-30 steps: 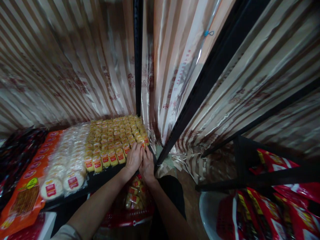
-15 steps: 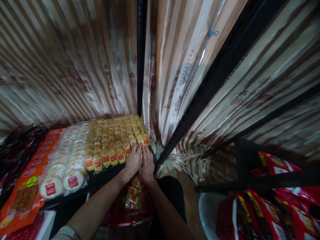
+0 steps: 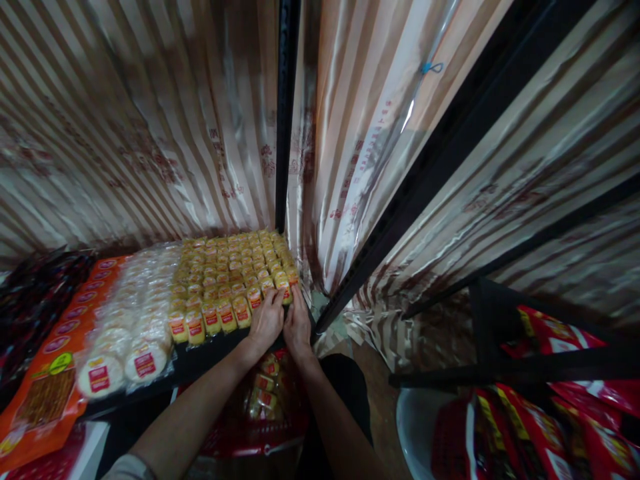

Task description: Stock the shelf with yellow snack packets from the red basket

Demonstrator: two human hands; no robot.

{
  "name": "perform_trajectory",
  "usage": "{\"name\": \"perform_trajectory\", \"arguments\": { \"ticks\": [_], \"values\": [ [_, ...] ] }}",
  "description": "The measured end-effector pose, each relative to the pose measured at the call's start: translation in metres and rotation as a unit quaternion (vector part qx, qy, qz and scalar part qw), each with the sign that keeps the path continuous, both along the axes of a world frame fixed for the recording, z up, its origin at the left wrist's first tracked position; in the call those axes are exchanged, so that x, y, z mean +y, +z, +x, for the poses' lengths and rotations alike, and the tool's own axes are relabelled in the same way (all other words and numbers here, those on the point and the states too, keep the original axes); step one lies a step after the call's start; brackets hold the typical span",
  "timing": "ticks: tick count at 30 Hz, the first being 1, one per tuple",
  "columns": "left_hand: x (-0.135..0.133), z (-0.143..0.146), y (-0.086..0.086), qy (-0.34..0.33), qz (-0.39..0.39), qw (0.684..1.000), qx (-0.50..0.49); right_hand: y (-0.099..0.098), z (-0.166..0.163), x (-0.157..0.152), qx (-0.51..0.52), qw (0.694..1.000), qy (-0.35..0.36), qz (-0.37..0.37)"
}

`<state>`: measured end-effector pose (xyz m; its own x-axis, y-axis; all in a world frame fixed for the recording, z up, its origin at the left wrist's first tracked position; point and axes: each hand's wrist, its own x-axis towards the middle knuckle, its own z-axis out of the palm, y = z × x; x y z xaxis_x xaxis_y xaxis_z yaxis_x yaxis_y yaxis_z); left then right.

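Small yellow wrapped cakes [image 3: 226, 315] with red labels stand in tight rows on a dark shelf. My left hand [image 3: 267, 321] is at the front row near its right end, fingers bent and closed against a wrapped cake [image 3: 269, 285]. Close beside it, my right hand [image 3: 299, 325] reaches up with its fingers stretched out, the tips touching the cake at the right corner [image 3: 293, 274]. One labelled cake [image 3: 283, 287] shows between the two hands. Below my wrists, a red basket [image 3: 260, 437] holds more yellow wrapped cakes [image 3: 264, 399].
Left of the cakes are round white packs [image 3: 146, 360], an orange bag [image 3: 50, 393] and dark packets [image 3: 40, 300]. Black shelf posts [image 3: 286, 120] rise at the corner before striped curtains [image 3: 150, 100]. Red bags [image 3: 535, 427] and a white tub [image 3: 417, 427] are at right.
My hands were pressed together at the front row; now they have parted slightly, the right shifting a little to the right. The labelled cake between them shows more fully.
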<state>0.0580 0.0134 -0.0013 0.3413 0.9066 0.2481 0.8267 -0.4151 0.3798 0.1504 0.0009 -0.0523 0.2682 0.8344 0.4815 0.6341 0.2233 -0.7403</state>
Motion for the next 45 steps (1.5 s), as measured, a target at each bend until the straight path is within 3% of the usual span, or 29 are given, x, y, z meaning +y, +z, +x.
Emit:
{"name": "perform_trajectory", "arguments": {
  "ticks": [14, 31, 34, 38, 42, 45],
  "values": [
    [0.002, 0.007, -0.003, 0.019, -0.023, 0.999, 0.043, -0.007, 0.005, 0.013, -0.003, 1.000, -0.022, -0.016],
    [-0.008, 0.001, 0.000, -0.017, -0.017, 1.000, 0.011, 0.002, 0.007, 0.000, 0.025, 0.998, -0.013, 0.051],
    [-0.023, -0.005, -0.002, -0.040, -0.033, 0.998, -0.028, 0.007, 0.002, -0.019, 0.044, 0.998, -0.007, 0.047],
    [-0.063, -0.022, -0.014, -0.085, -0.084, 0.991, -0.063, 0.003, -0.013, -0.068, 0.072, 0.997, 0.014, 0.026],
    [-0.107, -0.049, -0.037, -0.096, -0.159, 0.981, -0.046, -0.017, -0.028, -0.114, 0.067, 0.994, 0.072, -0.041],
    [-0.125, -0.070, -0.059, -0.082, -0.241, 0.966, -0.038, -0.040, -0.040, -0.128, 0.008, 0.982, 0.122, -0.143]
  ]
}}
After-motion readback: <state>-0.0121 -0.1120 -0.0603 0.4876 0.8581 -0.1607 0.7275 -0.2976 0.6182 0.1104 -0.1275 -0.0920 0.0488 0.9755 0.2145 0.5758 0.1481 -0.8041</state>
